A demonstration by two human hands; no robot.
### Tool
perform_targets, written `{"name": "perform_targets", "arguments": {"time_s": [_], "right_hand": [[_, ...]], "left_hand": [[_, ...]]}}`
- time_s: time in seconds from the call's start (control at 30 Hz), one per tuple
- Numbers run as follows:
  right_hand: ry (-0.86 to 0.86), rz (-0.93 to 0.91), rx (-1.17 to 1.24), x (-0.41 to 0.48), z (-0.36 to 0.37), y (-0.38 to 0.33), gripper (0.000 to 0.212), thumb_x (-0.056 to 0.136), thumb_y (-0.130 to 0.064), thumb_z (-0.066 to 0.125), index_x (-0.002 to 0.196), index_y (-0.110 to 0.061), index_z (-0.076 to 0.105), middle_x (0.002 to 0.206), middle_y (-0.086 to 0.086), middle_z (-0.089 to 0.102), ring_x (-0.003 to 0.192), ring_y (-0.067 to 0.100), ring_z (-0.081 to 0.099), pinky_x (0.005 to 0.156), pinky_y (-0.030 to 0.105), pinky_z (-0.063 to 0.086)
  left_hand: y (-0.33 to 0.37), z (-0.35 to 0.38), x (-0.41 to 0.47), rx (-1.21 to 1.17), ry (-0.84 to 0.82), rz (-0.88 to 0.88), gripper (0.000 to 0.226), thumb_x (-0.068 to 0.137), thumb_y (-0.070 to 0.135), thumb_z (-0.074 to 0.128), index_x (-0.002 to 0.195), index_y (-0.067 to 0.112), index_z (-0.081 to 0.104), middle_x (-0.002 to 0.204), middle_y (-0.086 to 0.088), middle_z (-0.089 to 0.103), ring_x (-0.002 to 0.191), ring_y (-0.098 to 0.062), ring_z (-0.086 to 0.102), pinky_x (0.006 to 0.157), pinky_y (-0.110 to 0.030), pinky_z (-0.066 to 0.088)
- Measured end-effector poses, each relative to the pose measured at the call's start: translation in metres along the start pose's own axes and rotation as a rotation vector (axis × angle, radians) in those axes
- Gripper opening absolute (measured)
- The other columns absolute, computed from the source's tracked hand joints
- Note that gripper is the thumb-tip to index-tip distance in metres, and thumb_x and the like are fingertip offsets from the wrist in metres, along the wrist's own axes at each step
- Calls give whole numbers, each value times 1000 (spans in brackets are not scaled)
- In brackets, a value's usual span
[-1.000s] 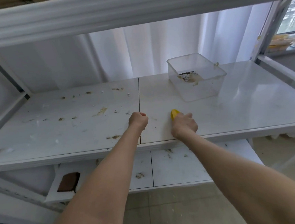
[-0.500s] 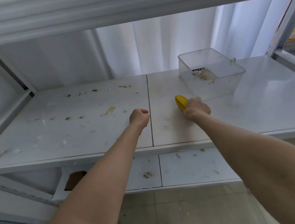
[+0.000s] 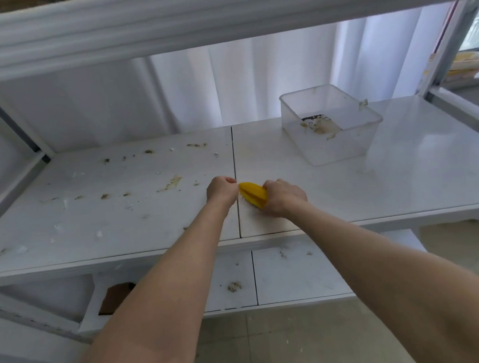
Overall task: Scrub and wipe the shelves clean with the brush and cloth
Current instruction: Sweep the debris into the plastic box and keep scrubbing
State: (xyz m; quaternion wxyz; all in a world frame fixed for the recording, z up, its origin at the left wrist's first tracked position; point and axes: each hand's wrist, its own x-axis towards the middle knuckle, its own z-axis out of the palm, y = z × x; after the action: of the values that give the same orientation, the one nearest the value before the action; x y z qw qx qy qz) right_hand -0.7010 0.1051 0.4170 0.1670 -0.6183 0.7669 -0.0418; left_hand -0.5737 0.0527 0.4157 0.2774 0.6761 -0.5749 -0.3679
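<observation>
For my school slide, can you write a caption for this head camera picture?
Right hand presses a yellow brush to the dirty white shelf, left hand fisted beside it.

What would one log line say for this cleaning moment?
right hand grips yellow brush on shelf | left hand fisted beside it | crumbs on its left half

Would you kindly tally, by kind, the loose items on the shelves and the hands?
Yellow plastic scrubbing brush: 1
Clear square plastic container: 1
Brown flat block on the lower shelf: 1
Hands: 2, left hand and right hand
Total: 5
</observation>
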Motion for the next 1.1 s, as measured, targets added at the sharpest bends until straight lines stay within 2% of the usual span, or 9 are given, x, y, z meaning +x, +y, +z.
{"name": "perform_targets", "arguments": {"time_s": [0.1,0.27,0.47,0.6,0.67,0.73,0.8,0.97,1.1], "right_hand": [[83,200,59,-10,-14,32,46,90,-29,56,131,-15,42,125,12,44,112,33,54,86,39,44],[70,405,25,-25,-9,55,47,94,-22,51,137,-9,38,133,17,37,114,31,53,79,35,41],[-9,303,120,-35,27,-41,53,91,-18,56,139,-9,37,137,15,34,118,27,53,88,33,46],[-51,172,139,-39,57,-116,54,89,-16,59,138,-9,37,131,14,37,109,28,57,71,32,42],[-88,119,166,-37,59,-137,49,89,-20,60,134,-13,41,129,13,39,107,29,57,69,33,40],[-78,88,199,-30,51,-139,45,91,-24,57,132,-14,42,128,14,41,109,31,55,74,35,43],[-7,122,222,-21,36,-122,45,92,-24,54,134,-15,40,127,15,42,111,34,54,80,37,43],[90,369,117,0,18,-72,45,95,-21,50,137,-9,38,128,17,39,107,33,56,73,35,40],[49,246,30,-1,42,-110,45,92,-18,53,135,-11,41,130,14,39,109,31,57,74,34,42]], "left_hand": [[-5,-5,-13,4,20,-1,25,89,3,45,98,15,64,98,-8,56,94,-28,54,85,-33,51],[-24,-16,-25,16,45,-21,25,91,4,43,108,10,61,127,-9,57,98,-24,55,88,-36,53],[-42,-45,-20,5,31,-51,31,92,7,45,121,8,59,123,-11,59,110,-27,56,93,-39,51],[-61,-69,-9,-13,52,-80,29,90,6,48,115,8,62,119,-14,61,109,-30,57,92,-41,52],[-68,-79,-6,-26,48,-90,27,88,5,49,111,7,63,115,-16,62,97,-30,60,85,-39,55],[-70,-87,-1,-42,42,-85,28,89,5,48,113,8,62,113,-15,62,85,-25,58,78,-36,56],[-72,-93,3,-35,31,-63,30,91,5,47,118,7,60,117,-12,60,87,-22,55,77,-33,54],[-82,-105,14,-35,6,-58,32,93,3,45,121,7,57,123,-10,57,90,-21,54,79,-31,53],[-88,-107,21,-23,0,-70,31,93,6,45,121,9,58,120,-8,58,84,-19,54,83,-35,55]]}}
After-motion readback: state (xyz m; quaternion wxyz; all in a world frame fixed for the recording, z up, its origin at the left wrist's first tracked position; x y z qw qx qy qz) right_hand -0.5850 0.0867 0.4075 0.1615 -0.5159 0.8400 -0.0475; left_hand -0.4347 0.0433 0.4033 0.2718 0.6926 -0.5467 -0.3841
